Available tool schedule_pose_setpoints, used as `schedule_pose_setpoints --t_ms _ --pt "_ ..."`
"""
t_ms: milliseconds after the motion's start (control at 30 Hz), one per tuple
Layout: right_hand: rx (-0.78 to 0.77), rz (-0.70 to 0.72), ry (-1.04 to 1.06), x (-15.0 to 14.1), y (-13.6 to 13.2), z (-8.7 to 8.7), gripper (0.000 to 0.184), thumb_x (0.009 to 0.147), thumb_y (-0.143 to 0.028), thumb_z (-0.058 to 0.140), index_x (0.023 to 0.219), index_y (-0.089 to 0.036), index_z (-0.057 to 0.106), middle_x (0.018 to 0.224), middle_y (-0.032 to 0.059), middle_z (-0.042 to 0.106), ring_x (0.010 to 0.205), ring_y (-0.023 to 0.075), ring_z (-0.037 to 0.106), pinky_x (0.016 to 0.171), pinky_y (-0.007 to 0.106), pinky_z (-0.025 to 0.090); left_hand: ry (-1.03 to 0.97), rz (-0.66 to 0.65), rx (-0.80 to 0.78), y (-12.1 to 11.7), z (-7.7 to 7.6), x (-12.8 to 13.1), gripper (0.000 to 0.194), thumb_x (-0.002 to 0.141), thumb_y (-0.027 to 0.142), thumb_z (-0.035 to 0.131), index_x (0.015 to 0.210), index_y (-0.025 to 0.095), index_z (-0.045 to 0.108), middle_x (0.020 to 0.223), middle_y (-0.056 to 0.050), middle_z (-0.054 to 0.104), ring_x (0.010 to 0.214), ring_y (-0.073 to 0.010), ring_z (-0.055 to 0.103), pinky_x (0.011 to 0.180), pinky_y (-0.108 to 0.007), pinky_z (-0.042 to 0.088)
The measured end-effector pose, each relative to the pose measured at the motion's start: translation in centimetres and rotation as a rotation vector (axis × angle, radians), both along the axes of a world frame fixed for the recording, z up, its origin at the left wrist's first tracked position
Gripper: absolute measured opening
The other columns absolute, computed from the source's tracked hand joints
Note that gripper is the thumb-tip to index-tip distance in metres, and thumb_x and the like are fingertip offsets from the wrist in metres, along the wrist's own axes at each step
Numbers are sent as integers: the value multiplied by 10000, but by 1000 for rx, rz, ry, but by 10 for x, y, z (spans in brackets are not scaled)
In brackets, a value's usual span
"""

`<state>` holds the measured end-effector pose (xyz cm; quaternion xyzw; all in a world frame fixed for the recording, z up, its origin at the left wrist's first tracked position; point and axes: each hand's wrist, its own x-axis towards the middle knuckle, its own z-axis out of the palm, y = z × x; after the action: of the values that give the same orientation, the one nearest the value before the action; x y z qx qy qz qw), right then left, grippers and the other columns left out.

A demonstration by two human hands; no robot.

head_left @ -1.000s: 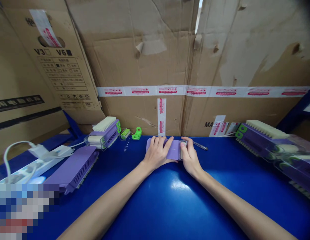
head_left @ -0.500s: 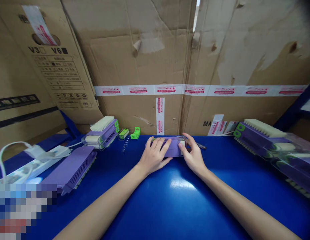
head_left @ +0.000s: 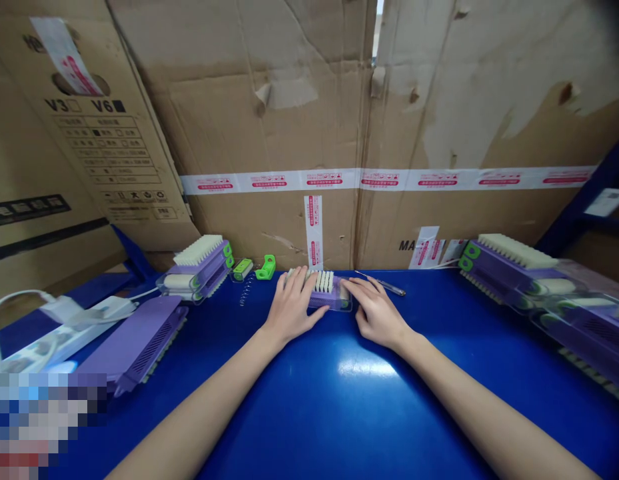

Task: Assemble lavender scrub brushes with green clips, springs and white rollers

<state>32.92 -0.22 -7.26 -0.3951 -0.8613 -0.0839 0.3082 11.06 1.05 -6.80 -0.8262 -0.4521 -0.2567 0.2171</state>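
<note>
A purple brush (head_left: 319, 298) lies on the blue table with its rows of cream bristles facing up and a clear plastic cover at its right end. My left hand (head_left: 292, 303) holds its left part, fingers over the bristles and thumb along the near side. At the right end, the fingertips of my right hand (head_left: 382, 312) rest on the clear cover, the thumb bent below them. A thin screwdriver-like tool (head_left: 392, 288) lies just behind my right hand. Left of the brush are a green bracket (head_left: 266, 267), a coiled spring (head_left: 246, 291) and a small green-and-cream piece (head_left: 242, 269).
Similar purple brushes stand at left (head_left: 202, 270) and at right (head_left: 519, 267). A purple shell with bristles (head_left: 132, 343) lies near a white power strip (head_left: 84, 327) with cables. Cardboard sheets (head_left: 269, 133) wall off the back of the blue table (head_left: 309, 413).
The brush has been turned from its smooth purple face to bristles up. My right hand has shifted from gripping its end to laying fingertips over it. The view has moved slightly.
</note>
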Motion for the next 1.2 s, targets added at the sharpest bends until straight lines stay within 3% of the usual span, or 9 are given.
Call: schedule_pose_setpoints --t_ms 100,233,367,533,667,833,1000,1100,1200 --pt "-1 -58 28 1 1 -2 633 665 -35 413 1293 -96 465 1250 141 581 1209 264 475 1056 490 311 12 -1 41 -3 6 -2 541 845 477 484 1247 114 503 1256 -189 533 1134 -316 493 924 -458 382" --pt "-7 -145 97 0 1 -2 609 695 -55 410 1298 -116 464 1249 149 574 1198 283 476 1042 514 310 1 -51 103 -7 12 -6 531 817 544 496 1115 116 598 994 -155 619 894 -275 548 777 -418 422" --pt "-18 -163 127 0 1 -2 586 709 -70 412 1292 -99 468 1221 167 579 1180 295 479 1013 504 347 -65 -60 75 -8 11 -5 491 793 526 546 1097 146 607 1074 -153 586 990 -279 532 871 -438 431" --pt "-55 -146 89 -1 1 -3 554 748 -96 396 1300 -73 448 1202 176 584 1152 286 496 985 477 385 -110 67 -95 -10 14 -1 568 775 542 571 1211 181 527 1181 -127 575 1061 -274 544 841 -392 496" --pt "-106 -152 65 -2 2 -4 543 778 -116 381 1313 -42 428 1204 192 580 1133 287 507 967 469 404 -51 150 -175 -13 22 1 633 755 544 597 1237 147 488 1120 -133 609 1009 -286 568 812 -403 506" --pt "-144 -151 59 -2 2 -5 558 787 -126 384 1344 -90 404 1194 172 590 1127 285 514 951 479 414 -6 242 -197 -20 29 9 636 751 581 580 1187 122 513 991 -151 628 928 -304 589 736 -400 505" --pt "-174 -159 70 -2 2 -6 545 812 -139 380 1354 -89 391 1220 176 575 1143 287 514 963 476 411 -51 238 -224 -21 30 13 638 742 578 591 1184 124 515 1004 -161 625 963 -319 583 767 -416 490" --pt "-190 -121 148 0 1 -4 545 856 -229 420 1389 -143 344 1261 168 551 1182 288 499 984 502 396 -244 236 -365 -15 37 9 679 678 621 625 1172 165 532 1004 -140 644 974 -316 585 774 -403 476" --pt "-196 -28 238 1 -2 -2 759 797 -397 588 1439 -192 238 1401 167 420 1294 305 392 1036 520 351 -605 163 -775 -6 50 3 676 618 682 628 1059 171 599 915 -93 675 842 -257 623 687 -319 463"
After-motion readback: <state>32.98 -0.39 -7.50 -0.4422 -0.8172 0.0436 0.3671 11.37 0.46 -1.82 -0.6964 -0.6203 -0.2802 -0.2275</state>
